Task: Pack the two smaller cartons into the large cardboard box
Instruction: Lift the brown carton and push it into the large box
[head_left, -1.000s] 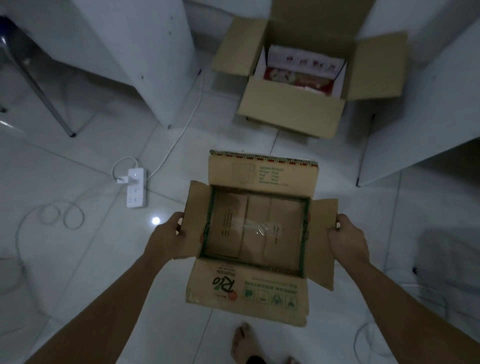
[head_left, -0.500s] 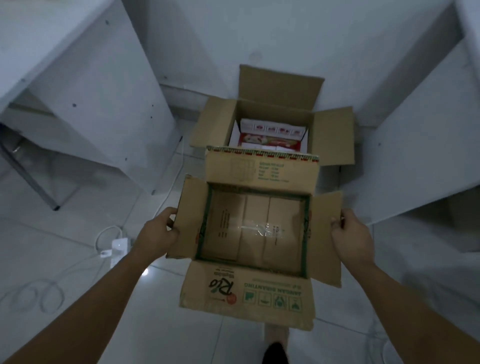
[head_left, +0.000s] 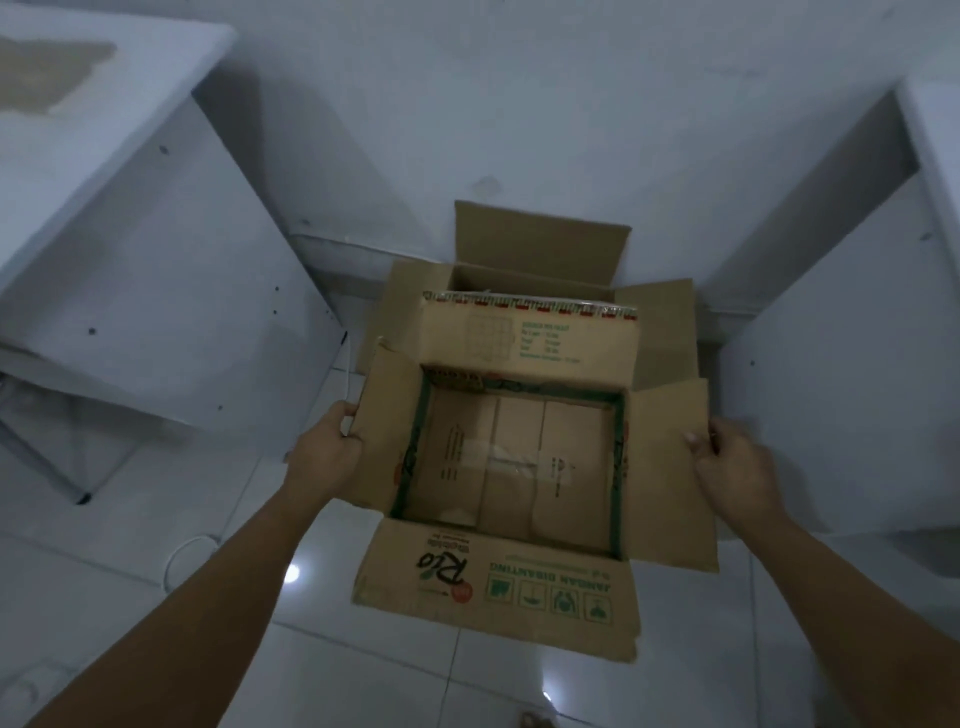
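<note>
I hold an open brown carton with green print and a "Rio" logo off the floor; its four flaps are spread and its inside is bare. My left hand grips the left flap. My right hand grips the right flap. Behind it, against the wall, stands the large cardboard box with its flaps open. The carton's far flap covers most of that box's opening, so its contents are hidden.
A white cabinet stands at the left and a white panel at the right, leaving a narrow gap around the large box. A white cable lies on the tiled floor at the lower left. A toe shows at the bottom edge.
The carton has been carried forward towards the wall and now overlaps the large box, hiding the red and white packs seen inside it earlier. Both hands keep their hold on the side flaps.
</note>
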